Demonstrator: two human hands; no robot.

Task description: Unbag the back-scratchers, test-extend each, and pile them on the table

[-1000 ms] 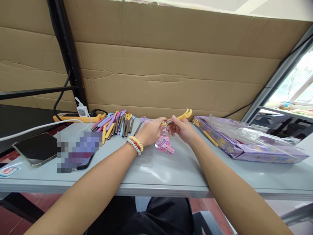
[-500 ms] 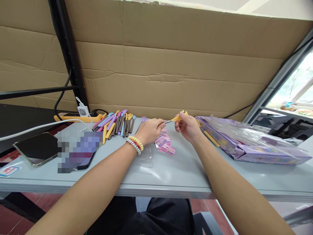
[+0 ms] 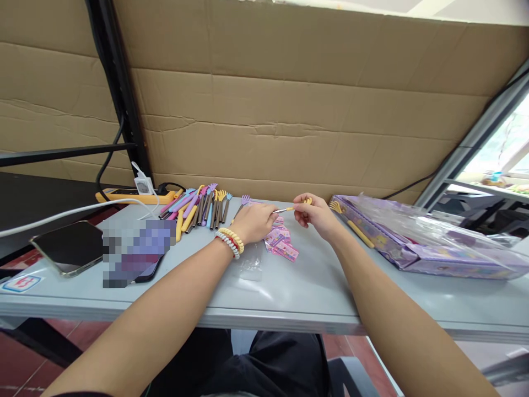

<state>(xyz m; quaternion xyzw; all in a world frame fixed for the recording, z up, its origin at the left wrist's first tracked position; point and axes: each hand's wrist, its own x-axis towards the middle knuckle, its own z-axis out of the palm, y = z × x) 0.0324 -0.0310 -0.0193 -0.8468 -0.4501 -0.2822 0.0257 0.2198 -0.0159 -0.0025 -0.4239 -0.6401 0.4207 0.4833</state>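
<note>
Between my two hands lies a back scratcher (image 3: 286,209) with a thin metal shaft and a yellow claw-shaped head. My left hand (image 3: 254,222), wearing coiled bands at the wrist, is closed around its handle end, which the fingers hide. With a pinch, my right hand (image 3: 314,215) holds the yellow head, partly covering the claw. Pink printed labels (image 3: 283,245) lie on the table just below the shaft. A clear plastic bag (image 3: 250,264) rests by my left wrist. Several more back scratchers (image 3: 200,208), in yellow, purple, blue and pink, are heaped to the left.
At the right sits a purple box (image 3: 450,268) with clear plastic on top, and another yellow back scratcher (image 3: 360,234) lies along its side. A phone (image 3: 70,247), a blurred-out item and a yellow power strip (image 3: 163,198) occupy the left. Cardboard (image 3: 289,99) walls the back.
My right hand has shifted its hold from the shaft onto the yellow head, so the claw that stuck out beyond my fingers is now mostly covered. My left hand has stayed near its place.
</note>
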